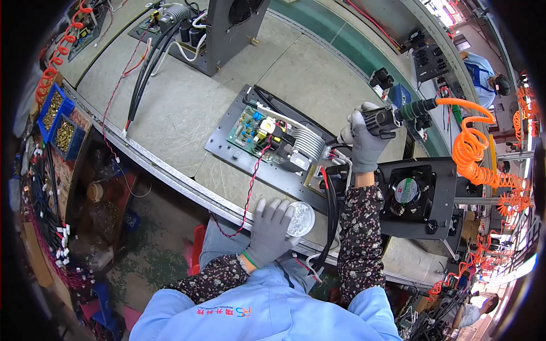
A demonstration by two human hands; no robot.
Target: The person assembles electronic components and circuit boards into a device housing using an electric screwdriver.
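My right hand [367, 142], in a grey glove, is wrapped round a dark pneumatic driver [380, 121] fed by an orange coiled air hose [471, 149]. The driver's nose points left, over the right end of a dark metal panel [227, 142]. On that panel sit a green circuit board [245, 129] and a ribbed silver coil [309, 145]. My left hand [269, 232], also gloved, rests at the near table edge with fingers stretched out. It lies against a round white dish [301, 219] of small parts. A red and black twisted wire [254, 175] hangs from the board past that hand.
A dark housing with a fan [406, 190] stands right of my right forearm. Thick black cables [331, 219] drop over the table edge. Another upright housing [233, 34] is at the back. Blue bins [57, 108] of brass screws sit at left. A co-worker [482, 79] is at far right.
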